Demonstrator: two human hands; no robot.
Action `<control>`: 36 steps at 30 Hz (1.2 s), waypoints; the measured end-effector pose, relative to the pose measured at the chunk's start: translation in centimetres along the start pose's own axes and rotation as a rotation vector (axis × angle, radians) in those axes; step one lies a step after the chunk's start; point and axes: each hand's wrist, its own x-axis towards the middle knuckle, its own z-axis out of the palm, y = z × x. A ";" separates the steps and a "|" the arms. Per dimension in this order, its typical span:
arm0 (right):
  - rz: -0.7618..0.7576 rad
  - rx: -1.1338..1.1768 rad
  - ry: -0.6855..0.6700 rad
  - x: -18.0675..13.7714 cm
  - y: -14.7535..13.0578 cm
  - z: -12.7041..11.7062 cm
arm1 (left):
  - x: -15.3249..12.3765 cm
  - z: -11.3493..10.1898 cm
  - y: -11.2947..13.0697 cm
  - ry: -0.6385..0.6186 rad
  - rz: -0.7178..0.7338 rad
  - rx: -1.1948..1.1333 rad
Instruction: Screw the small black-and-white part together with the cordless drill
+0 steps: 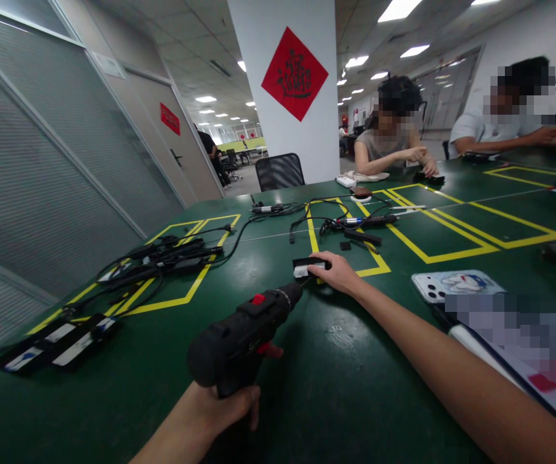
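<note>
My left hand [224, 409] grips the handle of a black cordless screwdriver [244, 335] with a red switch; its bit points toward a small black part with a white label [307, 267] on the green table [162, 361]. My right hand [337, 272] reaches forward and holds that small part down, fingers curled over it. The tip of the tool sits right beside the part; whether it touches I cannot tell.
Black cables and adapters [162, 258] lie to the left inside yellow tape boxes. Flat black labelled strips [55, 341] rest near the left edge. Soldering-style tools [360, 222] lie ahead. A phone [452, 283] sits to the right. Two other people sit at the far right.
</note>
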 end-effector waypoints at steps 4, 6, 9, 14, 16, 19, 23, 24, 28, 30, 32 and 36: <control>-0.001 -0.005 -0.004 0.1 0.0 0.0 | 0.0 -0.2 -0.2 0.028 -0.008 0.013; -0.002 -0.006 -0.006 0.1 0.0 0.0 | 0.0 -0.2 -0.2 0.039 -0.028 0.007; 0.002 -0.007 -0.006 0.1 0.0 -0.1 | -0.2 0.0 0.2 0.046 -0.047 -0.005; 0.008 -0.005 -0.006 0.0 -0.2 -0.1 | -0.6 0.4 0.8 0.109 -0.088 -0.037; 0.011 -0.007 -0.008 0.0 -0.2 -0.2 | -0.6 0.3 0.6 0.101 -0.070 -0.055; 0.014 -0.010 -0.011 0.0 -0.3 -0.3 | -0.4 0.1 0.1 0.064 -0.044 -0.046; 0.019 -0.010 -0.010 0.0 -0.3 -0.2 | -0.2 0.0 0.0 0.058 -0.042 -0.016; 0.019 -0.010 -0.009 0.0 -0.2 -0.2 | -0.2 0.0 0.1 0.054 -0.037 -0.003; 0.012 -0.011 -0.009 0.0 -0.1 -0.2 | -0.2 0.0 0.5 0.031 -0.045 0.038; 0.007 -0.013 -0.009 0.0 -0.1 -0.1 | -0.3 0.1 0.8 0.041 -0.059 0.027; 0.002 -0.014 -0.007 0.1 -0.1 -0.1 | -0.4 0.2 1.0 0.059 -0.070 0.004; -0.002 -0.012 -0.005 0.0 0.0 -0.1 | -0.5 0.2 0.6 0.072 -0.073 -0.027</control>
